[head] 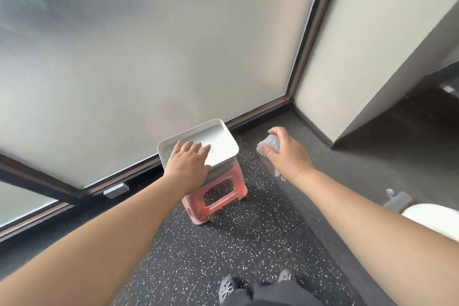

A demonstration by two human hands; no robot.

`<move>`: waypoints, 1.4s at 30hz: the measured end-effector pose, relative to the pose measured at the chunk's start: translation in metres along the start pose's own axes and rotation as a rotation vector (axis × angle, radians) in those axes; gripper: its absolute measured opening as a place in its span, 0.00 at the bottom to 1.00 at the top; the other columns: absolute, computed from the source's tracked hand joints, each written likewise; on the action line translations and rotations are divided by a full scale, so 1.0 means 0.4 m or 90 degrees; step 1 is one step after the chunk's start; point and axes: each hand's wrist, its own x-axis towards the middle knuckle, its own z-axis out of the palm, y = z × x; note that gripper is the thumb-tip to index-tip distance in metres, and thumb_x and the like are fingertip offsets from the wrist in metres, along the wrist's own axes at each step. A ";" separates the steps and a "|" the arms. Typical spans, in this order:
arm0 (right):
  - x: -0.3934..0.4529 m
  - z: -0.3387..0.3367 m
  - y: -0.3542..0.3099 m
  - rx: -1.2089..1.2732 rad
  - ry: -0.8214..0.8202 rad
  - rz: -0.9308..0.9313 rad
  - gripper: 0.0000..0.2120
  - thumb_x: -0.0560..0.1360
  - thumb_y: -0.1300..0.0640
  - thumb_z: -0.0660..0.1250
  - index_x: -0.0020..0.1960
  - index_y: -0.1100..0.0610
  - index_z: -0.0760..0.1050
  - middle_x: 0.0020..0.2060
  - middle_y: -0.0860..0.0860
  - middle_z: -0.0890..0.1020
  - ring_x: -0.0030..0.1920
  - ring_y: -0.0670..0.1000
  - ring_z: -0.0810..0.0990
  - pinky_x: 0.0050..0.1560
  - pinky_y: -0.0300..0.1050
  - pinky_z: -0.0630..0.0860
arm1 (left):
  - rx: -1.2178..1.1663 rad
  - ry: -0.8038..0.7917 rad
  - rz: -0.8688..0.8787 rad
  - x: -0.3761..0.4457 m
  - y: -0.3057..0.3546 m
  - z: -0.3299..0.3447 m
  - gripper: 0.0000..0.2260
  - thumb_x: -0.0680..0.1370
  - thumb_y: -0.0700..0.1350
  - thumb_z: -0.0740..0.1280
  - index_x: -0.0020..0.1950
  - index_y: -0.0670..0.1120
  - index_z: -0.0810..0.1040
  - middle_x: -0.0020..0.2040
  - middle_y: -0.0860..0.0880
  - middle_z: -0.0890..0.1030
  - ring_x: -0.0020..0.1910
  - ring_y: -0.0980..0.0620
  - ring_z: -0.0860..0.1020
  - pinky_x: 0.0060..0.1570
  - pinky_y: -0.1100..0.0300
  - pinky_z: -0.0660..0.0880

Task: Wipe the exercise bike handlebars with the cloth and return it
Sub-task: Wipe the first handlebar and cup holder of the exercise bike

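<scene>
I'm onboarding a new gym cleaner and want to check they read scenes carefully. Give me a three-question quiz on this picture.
1. True or false: the right hand is empty.
2. What does the white lidded box stand on?
A. the floor
B. a pink stool
C. a window sill
3. Fill in: the left hand rests flat on the box's ____.

Key:
1. False: it grips the grey cloth, bunched up.
2. B: the pink stool, on the speckled floor by the frosted window.
3. Lid.
</scene>
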 end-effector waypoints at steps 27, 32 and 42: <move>-0.603 -0.629 0.685 0.053 0.253 0.136 0.22 0.72 0.53 0.70 0.63 0.49 0.68 0.61 0.47 0.76 0.58 0.50 0.76 0.51 0.40 0.70 | -0.082 0.135 0.279 -0.101 1.020 -0.161 0.26 0.79 0.55 0.57 0.75 0.50 0.56 0.75 0.52 0.62 0.75 0.51 0.55 0.74 0.51 0.48; -0.624 -0.726 0.727 0.107 0.297 0.130 0.21 0.71 0.52 0.70 0.62 0.44 0.69 0.54 0.41 0.76 0.47 0.44 0.73 0.48 0.37 0.68 | -0.121 0.144 0.346 -0.056 1.144 -0.218 0.27 0.78 0.55 0.59 0.75 0.52 0.55 0.75 0.52 0.62 0.74 0.49 0.58 0.73 0.50 0.54; -0.520 -0.964 0.739 0.106 0.406 0.057 0.24 0.67 0.51 0.75 0.61 0.42 0.72 0.55 0.42 0.79 0.56 0.42 0.76 0.56 0.35 0.69 | -0.365 0.216 0.432 0.078 1.323 -0.449 0.30 0.75 0.55 0.65 0.74 0.55 0.57 0.72 0.52 0.66 0.71 0.51 0.64 0.69 0.54 0.62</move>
